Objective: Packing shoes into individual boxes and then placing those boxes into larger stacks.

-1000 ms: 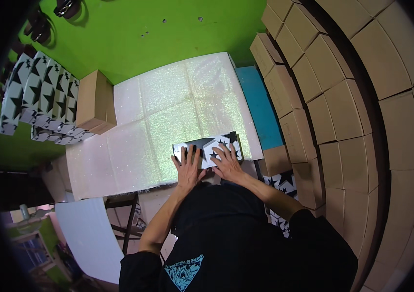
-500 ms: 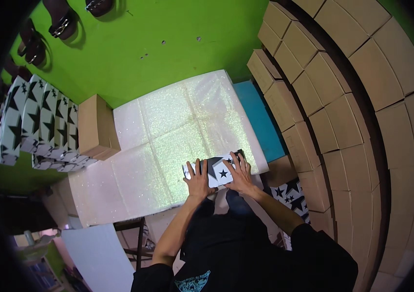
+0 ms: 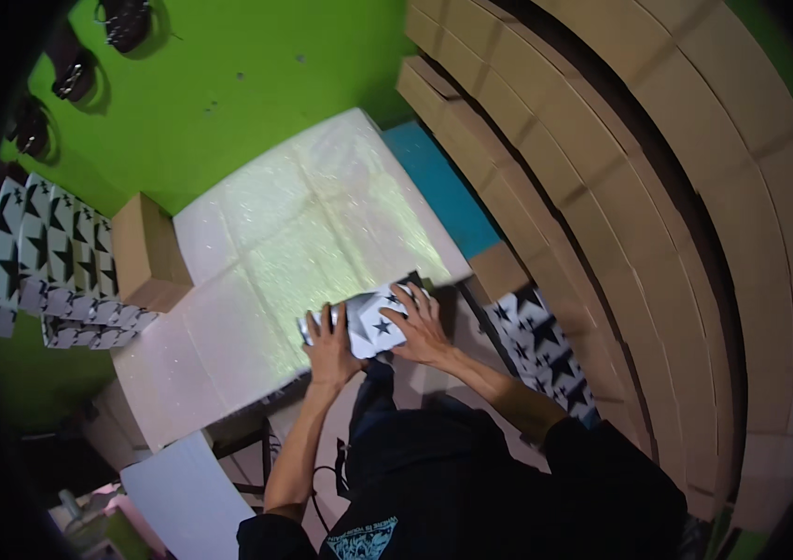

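Observation:
A white box with black stars (image 3: 379, 327) is held at the near edge of a table covered with a shiny, whitish sheet (image 3: 257, 252). My left hand (image 3: 331, 353) grips its left end, fingers spread over the top. At the other end my right hand (image 3: 422, 332) has its fingers over the box's upper face and right side. A dark strip shows at the box's far right corner. The thumbs and the underside of the box are partly hidden.
Star-patterned boxes (image 3: 61, 247) are stacked at the left beside a plain brown carton (image 3: 149, 252). Brown cartons (image 3: 592, 215) fill shelves along the right. More star-patterned boxes (image 3: 546, 355) stand low by my right arm. Sandals (image 3: 126, 23) hang on the green wall.
My view has turned to the right, so the table and wall sit further left in the picture. Both hands keep hold of the box near the table's edge.

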Tool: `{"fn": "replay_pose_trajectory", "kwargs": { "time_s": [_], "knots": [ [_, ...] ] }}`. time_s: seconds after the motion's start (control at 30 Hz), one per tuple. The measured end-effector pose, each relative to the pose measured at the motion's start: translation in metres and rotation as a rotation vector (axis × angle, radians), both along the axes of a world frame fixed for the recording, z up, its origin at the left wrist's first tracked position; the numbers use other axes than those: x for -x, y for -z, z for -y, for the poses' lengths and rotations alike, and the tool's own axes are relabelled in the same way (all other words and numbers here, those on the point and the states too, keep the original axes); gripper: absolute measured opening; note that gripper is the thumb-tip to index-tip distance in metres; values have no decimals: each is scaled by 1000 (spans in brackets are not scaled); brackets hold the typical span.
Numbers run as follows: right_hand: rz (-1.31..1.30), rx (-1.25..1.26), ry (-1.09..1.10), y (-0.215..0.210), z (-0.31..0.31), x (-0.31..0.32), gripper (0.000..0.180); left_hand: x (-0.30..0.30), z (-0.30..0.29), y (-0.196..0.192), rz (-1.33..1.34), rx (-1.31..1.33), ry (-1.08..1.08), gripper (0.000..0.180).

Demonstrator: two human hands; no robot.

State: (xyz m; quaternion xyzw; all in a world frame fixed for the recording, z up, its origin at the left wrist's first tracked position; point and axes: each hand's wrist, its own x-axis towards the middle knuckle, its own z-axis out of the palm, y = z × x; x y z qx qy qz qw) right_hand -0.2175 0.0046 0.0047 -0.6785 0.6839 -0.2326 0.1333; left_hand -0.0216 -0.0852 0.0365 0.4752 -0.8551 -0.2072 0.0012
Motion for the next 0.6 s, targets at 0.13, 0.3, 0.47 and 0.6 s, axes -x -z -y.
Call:
{"fn": "replay_pose_trajectory", "kwargs": {
  "time_s": [0.13, 0.3, 0.47, 0.6],
  "knots": [
    [63, 78, -25, -11, -71, -12, 81, -16, -73, -13, -51, 61, 11, 125],
    [78, 31, -1, -3, -184, -15, 81, -15, -181, -8, 44, -32, 9, 123],
    [86, -53, 18, 0, -289, -19, 78, -25, -283, 13, -28, -55, 57, 123],
    [110, -96, 25, 3, -359, -28, 74, -32, -350, 16, 16, -126, 48, 123]
  ]
}}
